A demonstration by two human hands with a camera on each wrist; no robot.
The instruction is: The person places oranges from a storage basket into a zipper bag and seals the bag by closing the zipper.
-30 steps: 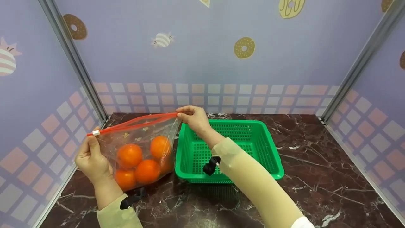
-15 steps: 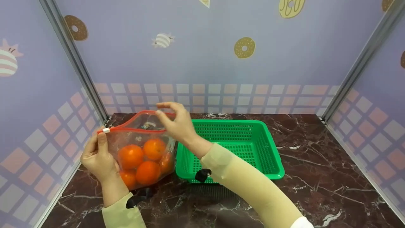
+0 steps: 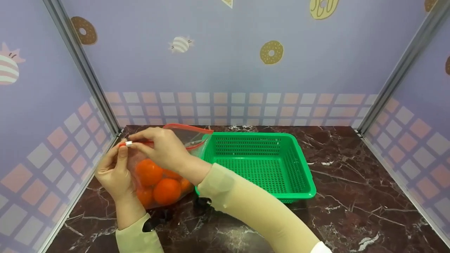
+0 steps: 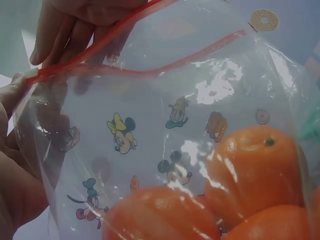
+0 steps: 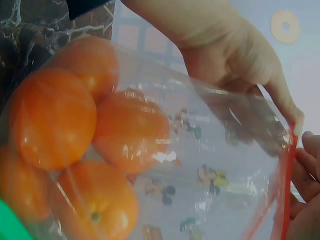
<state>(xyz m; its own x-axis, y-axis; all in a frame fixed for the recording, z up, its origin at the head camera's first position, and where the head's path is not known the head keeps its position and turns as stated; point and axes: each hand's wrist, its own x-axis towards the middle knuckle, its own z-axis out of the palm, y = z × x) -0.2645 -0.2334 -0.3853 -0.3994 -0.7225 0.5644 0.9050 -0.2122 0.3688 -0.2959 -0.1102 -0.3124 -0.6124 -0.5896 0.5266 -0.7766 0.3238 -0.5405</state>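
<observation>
A clear zip bag (image 4: 150,110) with a red zip and printed cartoon figures holds several oranges (image 3: 167,191). My left hand (image 3: 116,172) pinches the bag's top left corner between thumb and fingers. Right beside it, the thumb and forefinger of my right hand (image 3: 167,151) pinch the white slider (image 3: 128,143) at the zip's left end. From there the zip's red edges spread apart to the right, leaving the mouth gaping. In the head view my right hand covers part of the bag and oranges. The right wrist view shows the oranges bunched at the bag's bottom.
A green plastic basket (image 3: 305,168) with slotted walls stands right of the bag, whose right side overlaps its rim in the head view. Both are over a dark red marbled tabletop (image 3: 351,189). Patterned panels (image 3: 225,70) enclose the back and sides.
My right hand has let go of the bag's right corner and moved left along the zip to the slider. My left hand has shifted slightly right, still pinching the left corner.
</observation>
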